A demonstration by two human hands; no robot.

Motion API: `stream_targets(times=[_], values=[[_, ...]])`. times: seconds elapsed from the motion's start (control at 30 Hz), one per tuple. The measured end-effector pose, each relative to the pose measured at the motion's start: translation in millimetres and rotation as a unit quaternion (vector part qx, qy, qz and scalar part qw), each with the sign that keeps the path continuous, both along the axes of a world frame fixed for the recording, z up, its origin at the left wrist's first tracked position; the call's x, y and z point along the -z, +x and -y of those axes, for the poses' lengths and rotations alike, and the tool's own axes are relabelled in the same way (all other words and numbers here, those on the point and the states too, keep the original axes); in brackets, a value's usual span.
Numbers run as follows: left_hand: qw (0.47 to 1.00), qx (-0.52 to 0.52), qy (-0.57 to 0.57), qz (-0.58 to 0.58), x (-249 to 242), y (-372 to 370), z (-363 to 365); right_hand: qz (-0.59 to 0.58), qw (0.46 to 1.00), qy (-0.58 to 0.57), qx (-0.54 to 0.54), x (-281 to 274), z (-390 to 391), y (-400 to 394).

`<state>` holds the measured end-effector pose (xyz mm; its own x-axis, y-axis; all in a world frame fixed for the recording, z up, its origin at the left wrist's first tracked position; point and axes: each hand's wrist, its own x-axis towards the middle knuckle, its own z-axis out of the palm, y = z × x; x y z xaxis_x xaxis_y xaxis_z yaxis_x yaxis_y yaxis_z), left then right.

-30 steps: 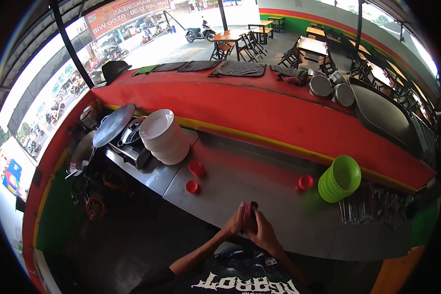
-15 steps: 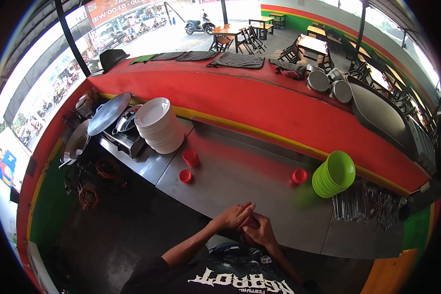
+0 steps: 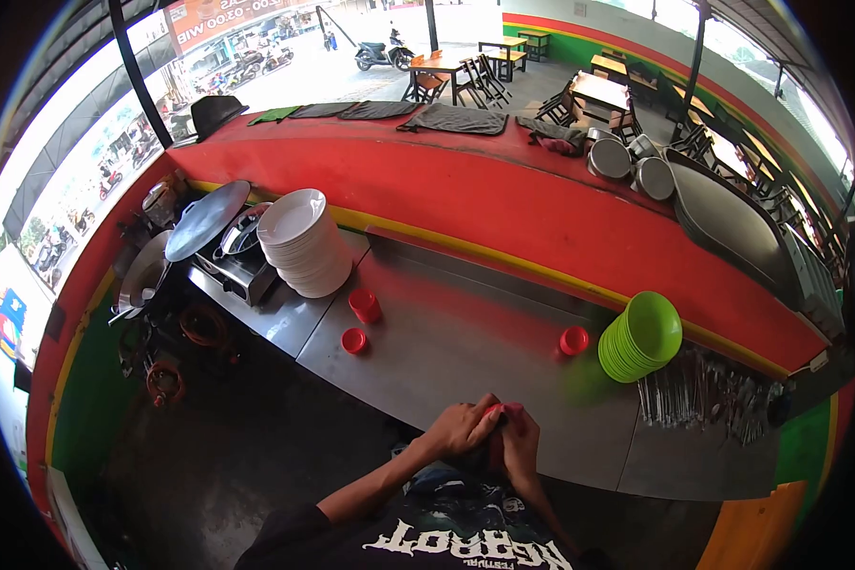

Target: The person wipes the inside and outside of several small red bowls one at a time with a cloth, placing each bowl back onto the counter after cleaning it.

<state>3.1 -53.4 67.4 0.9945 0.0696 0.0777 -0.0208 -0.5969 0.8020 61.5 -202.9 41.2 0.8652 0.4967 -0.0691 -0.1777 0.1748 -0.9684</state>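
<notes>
At the counter's front edge, close to my body, my left hand [image 3: 464,427] and my right hand [image 3: 519,442] are together. Both are closed around a red, cloth-like thing [image 3: 511,408]. Its upper part shows between the fingers; the rest is mostly covered by my hands, so its full shape cannot be made out. On the steel counter [image 3: 446,332] ahead stand two small red containers, one taller [image 3: 364,305] and one lower [image 3: 353,341]. A third red container [image 3: 574,341] stands to the right, beside a stack of green bowls [image 3: 641,337].
White plates [image 3: 304,242] are stacked at the left, next to a portable stove [image 3: 242,275] and a large metal lid [image 3: 207,220]. Spoons and forks [image 3: 703,394] lie at the right. Behind runs a red ledge [image 3: 427,180] with grey cloths [image 3: 456,119] and metal pots [image 3: 654,178].
My hands have turned and shifted slightly to the right, and more of the red cloth-like thing shows between them. My left fingers are more curled. The view has moved a little.
</notes>
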Motion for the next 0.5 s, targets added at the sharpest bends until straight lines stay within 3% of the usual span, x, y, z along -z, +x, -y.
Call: stream_targets(times=[0.07, 0.27, 0.37, 0.5], values=[[1.0, -0.004, 0.013, -0.024, -2, 1, 0, 0.149, 0.987, -0.054, 0.031, -1, -2, -1], [0.999, 0.02, 0.03, -0.032, -6, 6, 0, 0.272, 0.925, -0.266, -0.004, -26, 6, -4], [0.997, 0.039, 0.059, -0.044, -14, 9, -1, 0.242, 0.956, -0.164, -0.035, -18, 10, 1], [0.997, 0.066, -0.002, -0.042, -15, 7, -3, 0.197, 0.965, -0.118, -0.127, -29, 17, 8]])
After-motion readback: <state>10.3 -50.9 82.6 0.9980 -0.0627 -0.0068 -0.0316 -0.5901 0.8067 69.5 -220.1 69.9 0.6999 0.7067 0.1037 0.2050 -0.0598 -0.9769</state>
